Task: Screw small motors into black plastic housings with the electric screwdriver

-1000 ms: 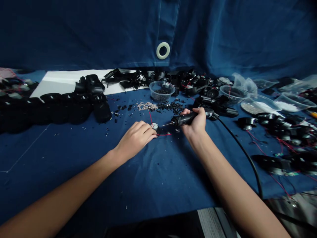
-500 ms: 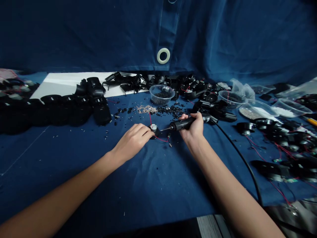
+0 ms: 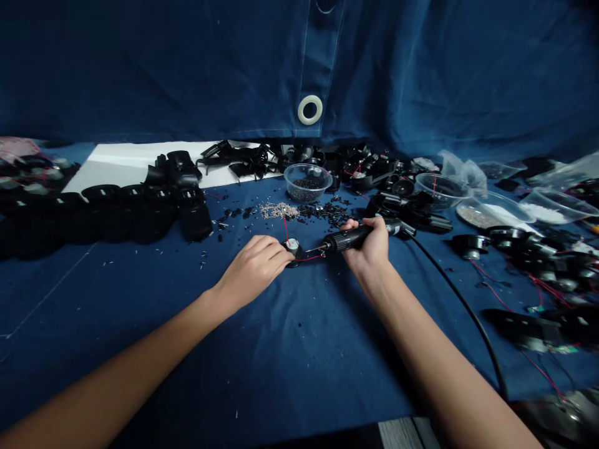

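My left hand [image 3: 253,271] is closed on the near left edge of a small black round housing with a silver-topped motor [image 3: 292,245], which rests on the blue cloth. Its fingertips hide part of the housing. A red wire [image 3: 286,227] rises from the motor, and another runs right toward the screwdriver bit. My right hand [image 3: 369,246] is wrapped around a black corded electric screwdriver [image 3: 339,241], held almost level. Its thin bit points left at the housing, with a small gap between them. Past the motor lie a heap of small screws [image 3: 278,211] and loose black parts [image 3: 327,211].
A clear bowl of black pieces [image 3: 307,183] stands behind the heap. Black housings [image 3: 107,212] line the left side. Clear tubs [image 3: 440,191], a screwdriver cord [image 3: 461,299] and wired motor assemblies [image 3: 528,324] occupy the right. A blue curtain [image 3: 187,68] hangs behind.
The view has shifted slightly. The loose end of the red wire has moved up from the cloth to beside the screwdriver bit. Both hands keep their grips.
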`<action>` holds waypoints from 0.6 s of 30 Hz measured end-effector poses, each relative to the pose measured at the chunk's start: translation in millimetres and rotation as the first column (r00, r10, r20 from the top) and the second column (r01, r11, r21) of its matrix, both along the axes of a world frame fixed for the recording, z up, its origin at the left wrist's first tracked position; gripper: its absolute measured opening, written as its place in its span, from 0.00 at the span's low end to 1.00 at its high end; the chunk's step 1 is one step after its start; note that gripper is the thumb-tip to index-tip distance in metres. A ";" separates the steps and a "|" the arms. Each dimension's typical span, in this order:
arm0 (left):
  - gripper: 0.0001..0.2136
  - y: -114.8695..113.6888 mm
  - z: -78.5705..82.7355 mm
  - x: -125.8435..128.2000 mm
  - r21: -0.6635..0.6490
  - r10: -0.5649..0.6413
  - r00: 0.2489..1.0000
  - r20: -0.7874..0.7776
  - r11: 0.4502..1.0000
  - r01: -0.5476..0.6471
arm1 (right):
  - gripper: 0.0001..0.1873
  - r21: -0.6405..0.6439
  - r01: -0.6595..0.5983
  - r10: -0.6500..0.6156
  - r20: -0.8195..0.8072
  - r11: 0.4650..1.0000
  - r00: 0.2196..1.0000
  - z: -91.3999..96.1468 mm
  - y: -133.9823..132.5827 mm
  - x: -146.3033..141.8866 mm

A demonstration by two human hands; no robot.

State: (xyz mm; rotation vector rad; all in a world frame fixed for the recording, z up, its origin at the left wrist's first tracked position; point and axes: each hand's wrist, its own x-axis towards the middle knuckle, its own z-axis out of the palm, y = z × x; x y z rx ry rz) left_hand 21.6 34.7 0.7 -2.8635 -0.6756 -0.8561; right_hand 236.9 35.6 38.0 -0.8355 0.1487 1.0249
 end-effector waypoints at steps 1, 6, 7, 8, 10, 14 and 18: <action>0.08 -0.1 0.2 0.0 0.003 0.004 1.000 -0.004 1.000 -0.004 | 0.04 -0.003 0.002 -0.002 0.002 1.000 1.000 0.0 0.1 -0.2; 0.09 0.0 -2.9 0.6 -0.027 0.026 1.000 0.007 0.999 -0.026 | 0.04 -0.012 0.008 -0.008 0.012 1.000 1.000 1.5 -0.6 -1.8; 0.09 0.0 -3.7 0.8 -0.032 0.034 0.999 0.007 0.999 -0.034 | 0.04 -0.010 0.007 -0.007 0.014 1.000 1.000 1.9 -0.8 -2.0; 0.09 0.0 -4.2 1.1 -0.035 0.043 0.999 0.007 0.998 -0.043 | 0.04 -0.007 0.006 -0.006 0.015 1.000 1.000 2.3 -1.1 -2.0; 0.09 -0.3 -4.6 1.6 -0.032 0.062 0.998 0.003 0.998 -0.062 | 0.04 0.002 0.005 -0.005 0.020 1.000 1.000 2.8 -1.7 -1.8; 0.09 -1.3 -3.3 1.8 -0.012 0.056 0.998 -0.030 0.998 -0.056 | 0.05 0.012 0.006 -0.006 0.027 1.000 1.000 3.5 -2.3 -0.9; 0.10 0.8 -0.9 -1.0 -0.024 -0.007 0.998 -0.056 1.000 0.006 | 0.05 0.005 0.005 -0.005 0.019 1.000 1.000 5.5 -2.4 -0.3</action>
